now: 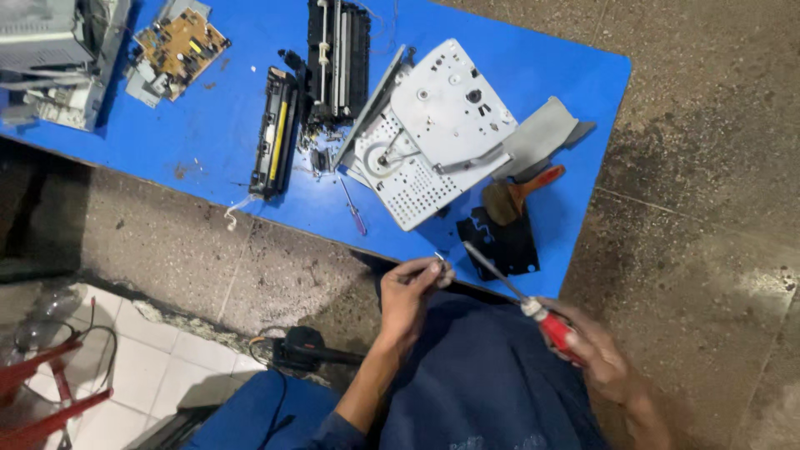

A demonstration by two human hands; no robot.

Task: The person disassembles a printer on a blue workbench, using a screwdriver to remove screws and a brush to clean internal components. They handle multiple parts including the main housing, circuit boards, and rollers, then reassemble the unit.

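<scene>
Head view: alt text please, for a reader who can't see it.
A seated person's right hand holds a red-handled screwdriver while the left hand pinches a small metal part, at a blue table strewn with printer parts: a grey metal plate, a black roller unit, a circuit board.

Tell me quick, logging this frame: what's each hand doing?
Left hand: closed, pinching a small metal part.
Right hand: closed on a red-handled screwdriver.

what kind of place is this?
Likely an informal electronics or printer repair spot. A blue table on rough concrete carries a stripped grey metal chassis plate, a bare circuit board and a toner cartridge; the right hand holds a red-handled screwdriver.
</scene>
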